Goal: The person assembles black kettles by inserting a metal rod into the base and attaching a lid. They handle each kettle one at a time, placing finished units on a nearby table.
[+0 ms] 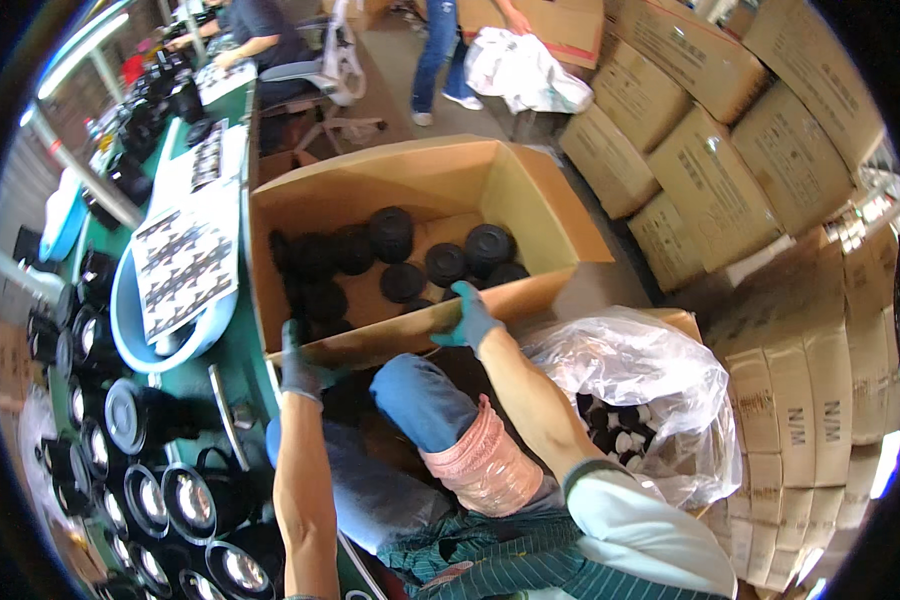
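Observation:
A large open cardboard box (400,340) stands in front of me, its near wall close to my knees. Several round black lids (402,283) lie loose on its bottom, more of them heaped toward the left end. My left hand (302,372), in a grey-green glove, grips the near left corner of the box, thumb up along the wall and fingers under it. Further right, my gloved right hand (473,318) holds the same near wall, with fingertips over the top edge. The undersides of both hands are partly hidden.
On the green workbench (255,400) at left stand several black pots (192,500) and a blue basin (135,340) with a patterned sheet on it. A plastic bag (650,390) with small black and white parts sits right. Stacked cartons (710,180) and two people are beyond.

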`<state>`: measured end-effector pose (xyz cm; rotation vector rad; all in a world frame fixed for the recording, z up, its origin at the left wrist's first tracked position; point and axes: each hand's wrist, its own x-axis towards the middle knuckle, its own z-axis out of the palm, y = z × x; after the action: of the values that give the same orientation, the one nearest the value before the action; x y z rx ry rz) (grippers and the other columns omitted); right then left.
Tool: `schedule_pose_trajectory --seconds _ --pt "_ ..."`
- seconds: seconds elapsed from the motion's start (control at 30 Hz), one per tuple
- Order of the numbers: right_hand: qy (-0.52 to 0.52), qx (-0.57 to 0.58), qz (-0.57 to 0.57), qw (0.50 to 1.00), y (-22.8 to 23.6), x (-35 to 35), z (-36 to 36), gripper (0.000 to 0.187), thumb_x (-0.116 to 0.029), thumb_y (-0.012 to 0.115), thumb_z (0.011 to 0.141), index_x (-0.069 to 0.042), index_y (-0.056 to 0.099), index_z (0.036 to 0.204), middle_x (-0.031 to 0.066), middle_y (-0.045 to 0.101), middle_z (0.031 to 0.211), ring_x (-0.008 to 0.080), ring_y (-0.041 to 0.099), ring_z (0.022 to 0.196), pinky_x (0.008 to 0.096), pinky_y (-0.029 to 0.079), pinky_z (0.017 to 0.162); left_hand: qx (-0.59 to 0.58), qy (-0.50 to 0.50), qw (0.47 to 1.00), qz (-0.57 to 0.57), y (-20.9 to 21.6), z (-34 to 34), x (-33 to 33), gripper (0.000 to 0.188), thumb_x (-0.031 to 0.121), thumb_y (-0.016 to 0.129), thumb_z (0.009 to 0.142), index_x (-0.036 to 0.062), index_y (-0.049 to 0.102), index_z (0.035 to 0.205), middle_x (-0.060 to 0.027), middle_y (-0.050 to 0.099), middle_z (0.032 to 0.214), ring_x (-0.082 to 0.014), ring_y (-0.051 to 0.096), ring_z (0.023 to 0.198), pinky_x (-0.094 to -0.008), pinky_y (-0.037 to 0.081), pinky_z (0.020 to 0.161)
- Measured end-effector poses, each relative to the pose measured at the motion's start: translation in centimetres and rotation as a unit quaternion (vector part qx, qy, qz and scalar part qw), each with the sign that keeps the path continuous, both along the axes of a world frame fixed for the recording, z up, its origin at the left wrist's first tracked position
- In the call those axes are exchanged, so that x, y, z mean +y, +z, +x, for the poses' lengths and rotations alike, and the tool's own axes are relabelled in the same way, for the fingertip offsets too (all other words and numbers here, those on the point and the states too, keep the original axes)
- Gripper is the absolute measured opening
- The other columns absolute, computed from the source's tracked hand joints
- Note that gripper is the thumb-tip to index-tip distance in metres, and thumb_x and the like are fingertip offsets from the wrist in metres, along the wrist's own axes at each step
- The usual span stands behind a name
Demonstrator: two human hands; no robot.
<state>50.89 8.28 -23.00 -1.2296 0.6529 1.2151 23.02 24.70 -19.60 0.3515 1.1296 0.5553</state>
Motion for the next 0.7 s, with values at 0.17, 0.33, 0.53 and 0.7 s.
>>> schedule_pose_trajectory --seconds 0.17,0.33,0.53,0.7 --pt "0.013 -0.056 0.083 0.995 -1.7 1.8 3.8 0.027 -0.024 0.06 0.092 -0.008 0.054 0.112 0.0172 0.048 0.113 0.0393 0.054 0.102 0.0686 0.059 0.081 -0.043 -0.014 0.999 -0.021 -6.5 -1.7 5.4 0.062 0.04 0.055 0.094 -0.0019 0.045 0.138 -0.0282 0.048 0.138 -0.0449 0.051 0.126 -0.0628 0.052 0.102" --pt "0.053 -0.172 0.102 0.978 7.0 -2.8 7.8 0.014 -0.016 0.063 0.094 -0.004 0.059 0.099 0.0157 0.051 0.082 0.0276 0.06 0.072 0.0535 0.065 0.07 -0.072 -0.278 0.945 0.158 -7.3 -0.6 4.6 0.036 0.024 0.06 0.096 -0.0032 0.057 0.118 -0.0224 0.062 0.122 -0.0362 0.059 0.111 -0.0481 0.055 0.102" --pt "0.372 -0.656 -0.011 0.656 17.3 -12.3 12.2 0.05 -0.012 0.093 0.074 0.0 0.06 0.109 0.0045 0.064 0.077 0.0155 0.064 0.065 0.0304 0.052 0.057 -0.126 -0.296 0.939 0.122 0.9 8.2 -1.9 0.026 0.018 0.063 0.098 -0.0013 0.061 0.115 -0.0191 0.067 0.12 -0.0303 0.064 0.111 -0.0402 0.051 0.105" --pt "0.133 -0.637 0.093 0.754 16.8 -22.0 17.0 0.035 -0.025 0.078 0.086 -0.002 0.059 0.104 0.0169 0.059 0.088 0.0312 0.066 0.08 0.0463 0.064 0.077 -0.244 -0.219 0.945 -0.01 7.1 16.4 -6.3 0.024 0.02 0.068 0.098 0.0001 0.062 0.111 -0.0181 0.068 0.113 -0.032 0.066 0.114 -0.046 0.056 0.101"
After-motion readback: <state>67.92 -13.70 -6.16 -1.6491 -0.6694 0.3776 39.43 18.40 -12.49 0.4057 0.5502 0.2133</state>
